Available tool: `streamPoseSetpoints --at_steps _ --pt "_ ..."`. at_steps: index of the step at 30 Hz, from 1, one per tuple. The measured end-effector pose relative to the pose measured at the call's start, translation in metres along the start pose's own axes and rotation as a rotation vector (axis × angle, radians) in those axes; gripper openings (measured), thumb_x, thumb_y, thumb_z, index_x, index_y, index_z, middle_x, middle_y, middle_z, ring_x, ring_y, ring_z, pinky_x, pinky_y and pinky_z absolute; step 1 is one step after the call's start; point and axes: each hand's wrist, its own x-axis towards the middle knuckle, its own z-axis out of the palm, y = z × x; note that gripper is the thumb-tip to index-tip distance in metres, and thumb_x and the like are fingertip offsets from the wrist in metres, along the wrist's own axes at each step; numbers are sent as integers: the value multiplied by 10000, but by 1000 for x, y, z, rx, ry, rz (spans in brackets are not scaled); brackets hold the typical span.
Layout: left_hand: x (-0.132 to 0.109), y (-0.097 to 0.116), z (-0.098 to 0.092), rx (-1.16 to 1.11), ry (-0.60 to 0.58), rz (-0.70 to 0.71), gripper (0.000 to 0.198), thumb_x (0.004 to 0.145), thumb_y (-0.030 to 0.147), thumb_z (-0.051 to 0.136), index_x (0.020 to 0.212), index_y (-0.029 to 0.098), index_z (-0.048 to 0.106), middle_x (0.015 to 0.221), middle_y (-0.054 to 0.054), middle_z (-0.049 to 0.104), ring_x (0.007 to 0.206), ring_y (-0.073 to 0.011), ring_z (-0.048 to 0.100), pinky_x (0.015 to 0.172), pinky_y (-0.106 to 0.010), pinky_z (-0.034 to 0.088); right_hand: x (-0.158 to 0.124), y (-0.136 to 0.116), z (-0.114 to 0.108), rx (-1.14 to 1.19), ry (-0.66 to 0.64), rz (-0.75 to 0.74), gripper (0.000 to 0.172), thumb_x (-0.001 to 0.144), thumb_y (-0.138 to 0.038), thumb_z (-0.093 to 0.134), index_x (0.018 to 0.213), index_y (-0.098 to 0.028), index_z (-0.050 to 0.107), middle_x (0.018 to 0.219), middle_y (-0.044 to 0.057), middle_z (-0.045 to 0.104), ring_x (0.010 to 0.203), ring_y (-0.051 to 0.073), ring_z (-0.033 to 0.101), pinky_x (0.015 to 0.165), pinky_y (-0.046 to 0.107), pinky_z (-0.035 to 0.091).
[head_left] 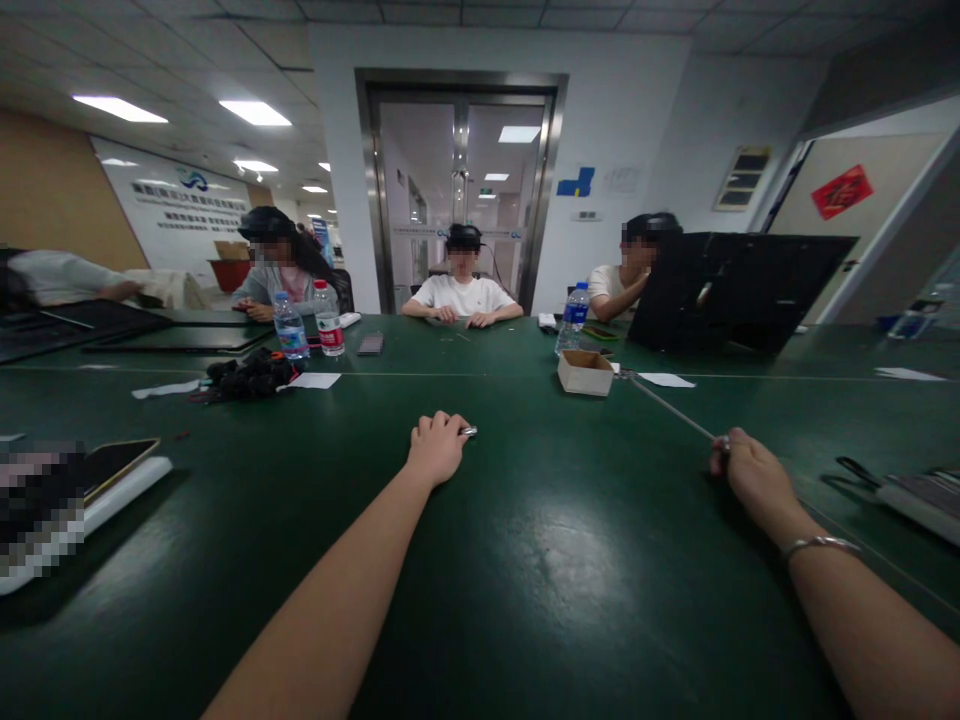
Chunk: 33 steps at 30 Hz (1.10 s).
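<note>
My left hand (437, 447) rests on the green table (495, 560), its fingers closed round a small silvery metal object (469, 431) whose end sticks out to the right. Farther right, my right hand (754, 470) is closed in a pinch on a small shiny thing at the fingertips, too small to name. A thin pale cord or seam line (675, 408) runs from that hand toward a small open cardboard box (585, 373), which stands beyond and between my hands. A bracelet circles my right wrist.
Two water bottles (330, 320), a black cable bundle (251, 376) and papers lie at the back left. Another bottle (574, 312) and black panels (739, 290) stand back right. A phone (120, 465) lies left. Several people sit around the table.
</note>
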Motion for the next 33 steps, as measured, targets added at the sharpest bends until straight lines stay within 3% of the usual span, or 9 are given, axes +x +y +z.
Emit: streamPoseSetpoints --at_steps 4,6,10,15,20,26,33 --pt "-7 19 -4 -109 -117 168 327 894 458 356 1118 312 544 1197 -38 510 1104 -260 430 941 -439 359 5 -4 0 -280 -3 94 402 866 -470 233 832 -205 534 829 119 642 806 271 578 744 395 398" --pt "-9 20 -7 -144 -153 211 328 886 474 373 1110 315 552 1191 -27 517 1105 -248 430 950 -427 356 5 -7 0 -476 -29 120 437 843 -497 271 890 -197 584 972 170 644 973 347 560 808 462 380" --pt "-6 15 -8 -209 -158 231 326 868 490 413 1077 307 585 1147 -32 544 1071 -244 452 931 -407 368 -1 -12 -1 -675 -29 68 425 774 -465 401 961 -166 640 1101 238 605 1078 436 506 783 527 379" --pt "-3 13 -7 -261 -136 233 301 852 463 455 1037 291 617 1113 -48 566 1037 -254 469 910 -410 378 -8 -13 -1 -693 -4 -32 429 747 -416 433 1038 -169 630 1107 258 595 1045 456 521 740 566 369" --pt "-3 13 -8 -300 -141 242 303 851 456 461 1046 293 626 1111 -49 568 1028 -246 474 907 -399 384 -2 -7 -5 -651 -1 5 414 711 -453 485 978 -183 648 1043 268 604 1016 467 542 671 533 407" --pt "-3 14 -9 -266 -121 233 270 846 425 486 1024 283 632 1093 -51 580 1024 -245 480 910 -400 384 -2 -9 -8 -645 -48 62 498 720 -511 462 1047 -171 622 1098 258 583 1035 469 535 692 527 421" --pt "-4 15 -12 -293 -132 217 270 844 408 484 1033 282 630 1108 -51 579 1034 -247 482 916 -406 389 -7 -12 -7 -678 -8 0 485 742 -509 444 1042 -173 624 1131 263 559 1074 470 502 704 532 416"
